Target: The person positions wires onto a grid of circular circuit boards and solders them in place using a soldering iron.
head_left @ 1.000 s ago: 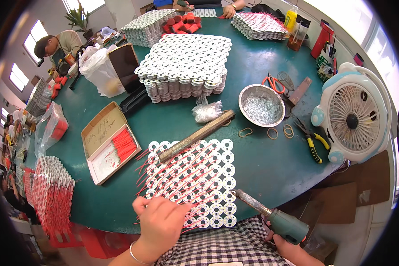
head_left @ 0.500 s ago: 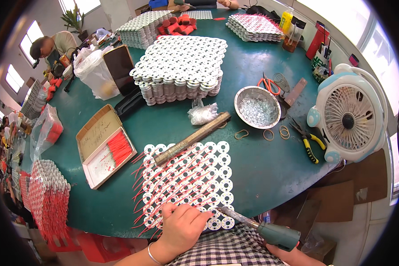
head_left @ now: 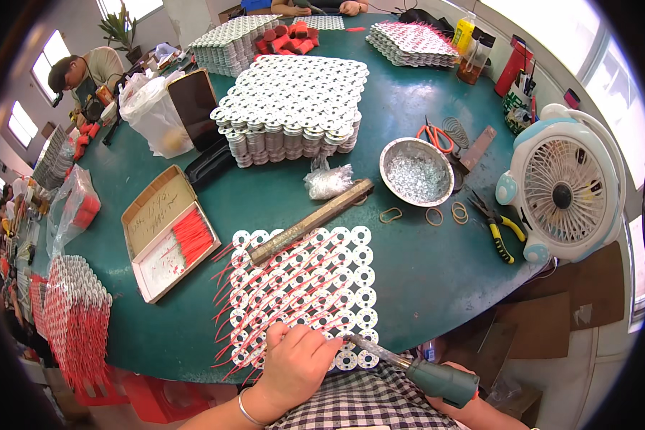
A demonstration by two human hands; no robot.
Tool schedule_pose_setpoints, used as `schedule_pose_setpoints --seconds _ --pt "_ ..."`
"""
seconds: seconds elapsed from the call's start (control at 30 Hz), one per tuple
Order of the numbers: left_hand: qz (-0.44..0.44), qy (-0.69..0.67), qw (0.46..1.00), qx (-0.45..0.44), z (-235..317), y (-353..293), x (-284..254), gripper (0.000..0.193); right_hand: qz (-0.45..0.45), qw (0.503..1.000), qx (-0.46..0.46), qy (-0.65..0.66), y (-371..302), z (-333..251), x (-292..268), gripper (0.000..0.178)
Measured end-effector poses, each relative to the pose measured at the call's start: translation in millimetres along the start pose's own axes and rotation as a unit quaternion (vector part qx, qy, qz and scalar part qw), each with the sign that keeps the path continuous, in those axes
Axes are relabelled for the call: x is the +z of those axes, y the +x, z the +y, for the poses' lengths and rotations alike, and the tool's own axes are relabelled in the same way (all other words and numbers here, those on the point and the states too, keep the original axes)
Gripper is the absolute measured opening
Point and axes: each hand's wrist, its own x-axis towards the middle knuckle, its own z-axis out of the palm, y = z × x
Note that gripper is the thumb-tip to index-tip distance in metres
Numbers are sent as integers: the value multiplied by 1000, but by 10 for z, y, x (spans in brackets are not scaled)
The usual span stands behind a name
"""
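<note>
A panel of round white circuit boards (head_left: 365,297) lies on the table in front of me, with thin red wires (head_left: 288,294) slanting across it and past its left edge. My left hand (head_left: 297,362) rests on the panel's near edge, fingers curled and pressed together; what they pinch, if anything, is hidden. In my right hand (head_left: 459,403) is a soldering iron (head_left: 437,380) with a green handle. Its metal tip points left and reaches the boards just beside my left fingertips. A metal bar (head_left: 312,223) lies across the panel's far edge.
Left of the panel sits an open cardboard box (head_left: 166,236) of red wires. Beyond stands a tall stack of board panels (head_left: 290,100). To the right are a metal bowl (head_left: 417,172), pliers (head_left: 496,226) and a fan (head_left: 562,190). A co-worker (head_left: 86,79) sits far left.
The soldering iron has shifted slightly left, its tip closer to my left fingertips. My left hand has barely moved. At the far edge, another person's hands have shifted.
</note>
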Motion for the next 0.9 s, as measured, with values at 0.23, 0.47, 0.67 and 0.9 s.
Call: schedule_pose_setpoints --seconds 0.23,0.47,0.67,0.9 --pt "-13 -18 1000 -4 -23 0 -3 15 35 951 173 255 -135 -63 -51 33" --pt "72 -26 997 -4 105 39 -8 17 19 966 111 233 -209 59 -60 32" --pt "17 -16 1000 9 87 2 38 18 49 992 88 71 -274 55 -3 32" --pt "7 -28 1000 -2 85 2 43 10 17 999 -9 -38 -200 65 -15 27"
